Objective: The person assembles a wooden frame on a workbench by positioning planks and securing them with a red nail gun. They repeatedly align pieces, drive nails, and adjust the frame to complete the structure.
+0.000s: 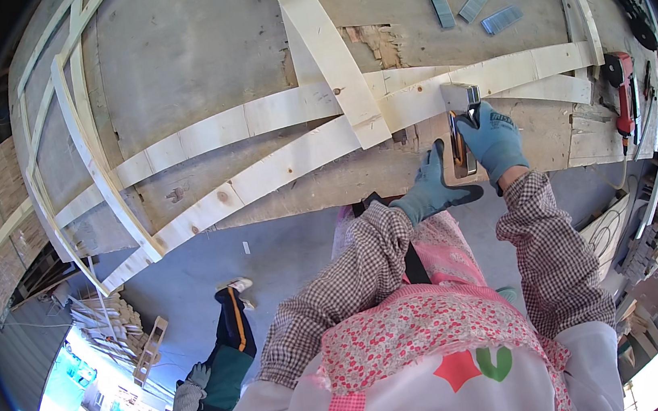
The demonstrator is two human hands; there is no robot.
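My right hand (494,140), in a blue-grey work glove, is wrapped round a silver hand stapler (467,160) with dark and orange parts. The stapler lies lengthwise near the front edge of the wooden table, its far end at a pale wood strip (417,101). Just left of it is my left hand (427,188), gloved alike and open, its fingers pointing away from me and its thumb stretched to the right below the stapler. Whether its fingertips touch the stapler I cannot tell. Three strips of staples, among them a long one (438,3), lie farther off on the tabletop.
Pale wood strips form a lattice across the table (188,39), with a wider board (326,56) crossing over them. A red and black power tool (622,91) lies at the right edge. Another person (221,364) is at the lower left, near stacked wood (107,320).
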